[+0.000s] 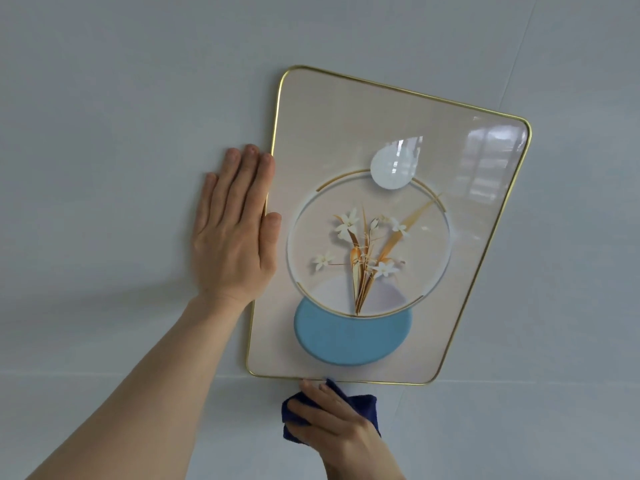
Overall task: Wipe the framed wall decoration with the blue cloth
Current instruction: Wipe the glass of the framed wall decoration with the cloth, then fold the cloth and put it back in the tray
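The framed wall decoration (pixel 485 271) hangs on a pale wall: a thin gold frame with rounded corners, a glossy pane, white flowers inside a ring and a blue oval below. My left hand (pixel 235 230) lies flat against the wall at the frame's left edge, fingers together, thumb resting on the pane. My right hand (pixel 332 420) presses the dark blue cloth (pixel 363 403) to the wall just under the frame's bottom edge, fingertips touching the gold rim. Most of the cloth is hidden under that hand.
The pale grey-white wall (pixel 104 98) fills the view all around the frame. A faint horizontal seam (pixel 138 370) runs across it at the level of the frame's bottom edge. Window reflections show in the pane's upper right.
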